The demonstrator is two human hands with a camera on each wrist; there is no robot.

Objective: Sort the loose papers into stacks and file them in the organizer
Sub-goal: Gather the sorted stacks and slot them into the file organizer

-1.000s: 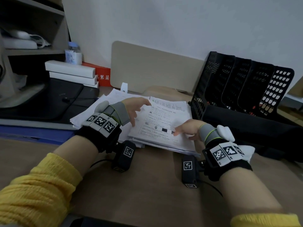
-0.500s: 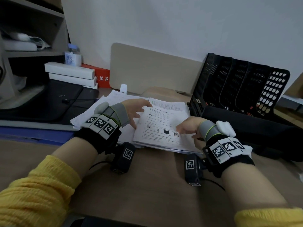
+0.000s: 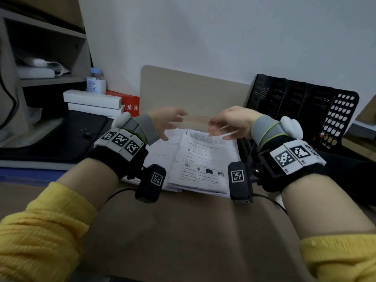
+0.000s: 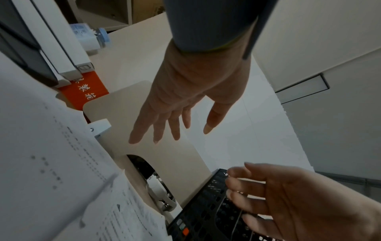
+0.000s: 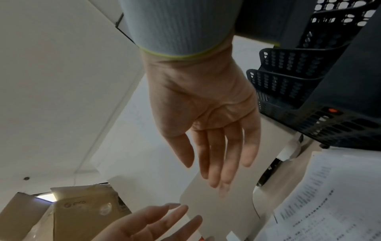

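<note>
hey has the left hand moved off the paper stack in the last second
Yes. The left hand has lifted off the paper stack and now hovers open above its far edge, before the beige board.

Both hands are lifting up off the papers (image 3: 200,159). A second ago the left hand (image 3: 164,122) was lying on the left side of the pile, and the right hand (image 3: 232,122) was pressing on its right edge. Now they are floating in the air above the far end of the pile, in the middle of the frame, holding nothing. The fingers are stretching out flat, and the two hands are coming closer, palms facing each other. The papers are lying alone now, with nothing touching them.
</note>
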